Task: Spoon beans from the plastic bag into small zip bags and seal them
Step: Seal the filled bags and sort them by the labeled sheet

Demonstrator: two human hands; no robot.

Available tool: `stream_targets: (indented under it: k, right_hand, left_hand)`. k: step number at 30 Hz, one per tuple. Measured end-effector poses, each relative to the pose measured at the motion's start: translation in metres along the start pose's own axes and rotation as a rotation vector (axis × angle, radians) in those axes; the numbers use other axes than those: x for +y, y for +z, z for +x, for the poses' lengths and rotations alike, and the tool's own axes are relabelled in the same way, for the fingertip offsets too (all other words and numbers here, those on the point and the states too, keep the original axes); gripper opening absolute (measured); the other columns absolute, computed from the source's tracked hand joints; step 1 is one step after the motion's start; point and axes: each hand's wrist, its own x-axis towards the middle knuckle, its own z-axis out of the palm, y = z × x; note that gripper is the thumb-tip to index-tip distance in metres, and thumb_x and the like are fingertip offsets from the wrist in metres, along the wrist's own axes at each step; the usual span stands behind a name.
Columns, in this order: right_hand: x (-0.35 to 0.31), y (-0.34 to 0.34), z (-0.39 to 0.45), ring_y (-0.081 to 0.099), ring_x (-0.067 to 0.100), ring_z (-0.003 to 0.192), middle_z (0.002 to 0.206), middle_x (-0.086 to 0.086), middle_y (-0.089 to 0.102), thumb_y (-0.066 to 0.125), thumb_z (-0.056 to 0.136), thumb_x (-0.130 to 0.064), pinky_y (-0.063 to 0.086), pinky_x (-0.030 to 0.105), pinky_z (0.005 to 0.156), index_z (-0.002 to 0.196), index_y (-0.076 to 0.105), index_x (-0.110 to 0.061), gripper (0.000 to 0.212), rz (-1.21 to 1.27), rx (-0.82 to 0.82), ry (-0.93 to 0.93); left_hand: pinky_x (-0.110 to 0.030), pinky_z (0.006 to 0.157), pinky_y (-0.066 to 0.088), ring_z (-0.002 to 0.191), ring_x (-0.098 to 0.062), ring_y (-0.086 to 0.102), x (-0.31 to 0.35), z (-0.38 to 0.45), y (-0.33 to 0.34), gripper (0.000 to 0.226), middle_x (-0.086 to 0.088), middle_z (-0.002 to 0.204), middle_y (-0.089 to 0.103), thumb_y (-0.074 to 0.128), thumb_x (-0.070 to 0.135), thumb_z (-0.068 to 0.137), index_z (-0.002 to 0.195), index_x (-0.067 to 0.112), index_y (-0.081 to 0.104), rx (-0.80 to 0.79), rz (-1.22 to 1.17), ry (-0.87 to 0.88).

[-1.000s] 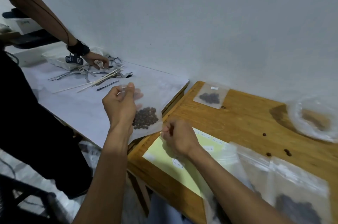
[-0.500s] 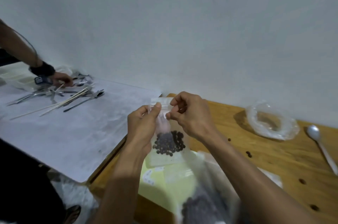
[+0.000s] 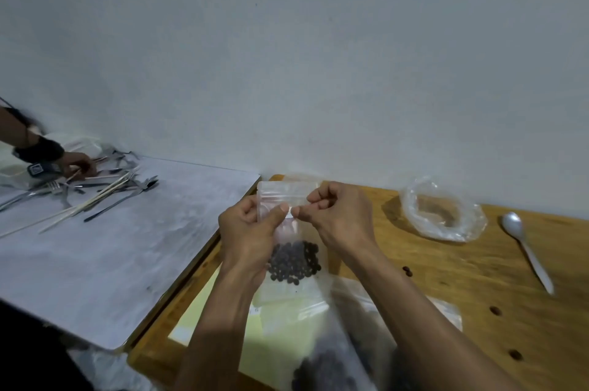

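Both hands hold a small zip bag (image 3: 291,255) upright above the worktop (image 3: 462,288), dark beans (image 3: 294,261) pooled in its lower half. The left hand (image 3: 251,231) pinches the bag just below its zip strip, thumb in front. The right hand (image 3: 338,215), fingers curled, pinches the strip beside it, thumb tips nearly touching.

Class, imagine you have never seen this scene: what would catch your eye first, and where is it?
First, the two hands, left hand and right hand, pinching the top of a small zip bag with dark beans at its bottom, held up at centre. Next, the white spoon lying on the wooden table at right, beside a crumpled plastic bag.
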Motion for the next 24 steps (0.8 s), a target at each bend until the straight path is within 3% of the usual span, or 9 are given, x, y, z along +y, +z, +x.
stream_targets:
  k: [5,9,12,15,17,19,24]
  right_hand:
    - [0.005,-0.006,-0.002,0.055,0.012,0.095,0.1,-0.008,0.058,0.092,0.061,-0.046,0.05,0.031,0.076,0.099,0.057,-0.027,0.055,0.014,0.098,0.021]
    - [0.022,-0.003,-0.007,0.059,0.014,0.086,0.093,-0.006,0.061,0.085,0.076,-0.036,0.053,0.03,0.07,0.095,0.056,-0.027,0.035,0.079,0.007,-0.009]
    - [0.042,-0.002,-0.004,0.066,0.017,0.09,0.1,-0.01,0.067,0.082,0.08,-0.03,0.061,0.044,0.076,0.096,0.063,-0.033,0.025,0.122,-0.115,-0.039]
    - [0.054,-0.008,0.018,0.07,0.021,0.089,0.102,-0.003,0.068,0.083,0.081,-0.022,0.062,0.046,0.077,0.099,0.067,-0.031,0.025,0.247,-0.021,0.059]
    - [0.061,-0.013,0.038,0.066,0.016,0.091,0.1,-0.005,0.064,0.083,0.082,-0.023,0.061,0.042,0.081,0.102,0.067,-0.03,0.027,0.227,0.104,0.097]
    - [0.07,-0.016,0.056,0.064,0.017,0.096,0.103,-0.006,0.063,0.082,0.083,-0.026,0.06,0.042,0.084,0.108,0.066,-0.024,0.03,0.155,0.166,0.133]
    - [0.091,-0.009,0.089,0.062,0.022,0.108,0.124,0.006,0.064,0.075,0.088,-0.03,0.057,0.043,0.091,0.126,0.062,-0.014,0.042,-0.159,0.114,0.192]
  left_hand:
    - [-0.024,0.062,0.06,0.077,-0.018,0.078,0.004,0.003,0.006,0.026,-0.004,0.086,0.08,0.081,-0.004,0.08,0.099,0.012,0.072,0.024,-0.05,-0.01]
    - [-0.029,0.072,0.062,0.085,-0.019,0.077,0.003,0.02,0.016,0.029,-0.008,0.096,0.079,0.083,-0.001,0.078,0.104,0.008,0.072,0.049,-0.089,-0.031]
    - [-0.019,0.061,0.057,0.075,-0.009,0.075,0.004,0.035,0.024,0.027,-0.006,0.096,0.078,0.083,0.001,0.079,0.101,0.011,0.071,0.039,-0.043,-0.016]
    - [-0.025,0.061,0.058,0.083,-0.014,0.073,-0.002,0.046,0.035,0.054,-0.002,0.102,0.071,0.09,0.01,0.073,0.114,0.019,0.057,-0.088,0.167,-0.023]
    - [-0.037,0.076,0.061,0.098,-0.019,0.068,-0.012,0.052,0.047,0.075,-0.001,0.11,0.064,0.095,0.012,0.065,0.123,0.026,0.049,-0.203,0.349,-0.016]
    - [-0.041,0.088,0.06,0.108,-0.019,0.062,-0.025,0.056,0.061,0.074,0.001,0.119,0.061,0.094,0.013,0.065,0.125,0.026,0.052,-0.28,0.47,0.014]
    - [-0.021,0.083,0.046,0.11,-0.011,0.053,-0.054,0.075,0.095,0.062,-0.005,0.136,0.059,0.085,0.011,0.078,0.134,0.011,0.057,-0.35,0.719,0.102]
